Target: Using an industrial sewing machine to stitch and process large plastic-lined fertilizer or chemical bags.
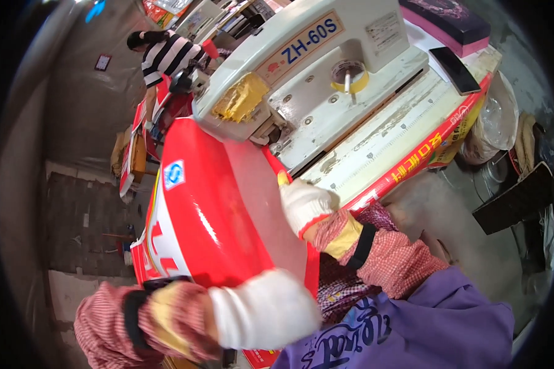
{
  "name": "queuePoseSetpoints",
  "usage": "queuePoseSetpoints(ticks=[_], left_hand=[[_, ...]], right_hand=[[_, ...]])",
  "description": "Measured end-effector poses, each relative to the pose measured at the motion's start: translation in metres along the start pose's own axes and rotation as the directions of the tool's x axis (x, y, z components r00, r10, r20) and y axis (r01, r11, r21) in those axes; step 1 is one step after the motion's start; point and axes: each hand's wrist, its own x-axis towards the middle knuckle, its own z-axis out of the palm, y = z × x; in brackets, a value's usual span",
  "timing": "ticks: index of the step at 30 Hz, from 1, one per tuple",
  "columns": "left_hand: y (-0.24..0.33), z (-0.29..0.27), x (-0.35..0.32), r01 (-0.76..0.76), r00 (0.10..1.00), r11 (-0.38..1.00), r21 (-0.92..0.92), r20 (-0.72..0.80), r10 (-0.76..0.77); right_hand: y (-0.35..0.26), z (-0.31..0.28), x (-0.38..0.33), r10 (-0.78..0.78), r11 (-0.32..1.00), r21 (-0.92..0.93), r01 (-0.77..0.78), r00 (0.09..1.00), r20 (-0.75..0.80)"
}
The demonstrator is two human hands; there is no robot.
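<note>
A large red and white printed plastic sack lies across the work area, its near end running under the head of a grey-white sewing machine. My right hand, in a white knit glove with a yellow fingertip, is closed at the sack's red edge beside the machine bed. My left hand, also white-gloved, is over the near part of the sack, close to my body. It is smeared by motion and its fingers are hidden. Checked sleeve covers with black bands cover both forearms.
A roll of tape hangs on the machine. At the far right of the table lie a black phone and a black and pink box. Beyond, a person in a striped top works with red sacks. A dark board juts out at right.
</note>
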Motion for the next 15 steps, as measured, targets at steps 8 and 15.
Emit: queuePoseSetpoints(ticks=[8,15], left_hand=[[-0.050,0.002,0.033,0.357,0.934,0.859,0.367,-0.116,-0.338],[-0.169,0.000,0.035,0.664,0.688,0.717,0.212,-0.548,-0.476]], right_hand=[[-0.022,-0.010,0.040,0.008,0.996,0.083,-0.016,0.996,0.092],[0.011,-0.004,0.061,-0.181,0.043,0.903,-0.427,0.886,0.427]])
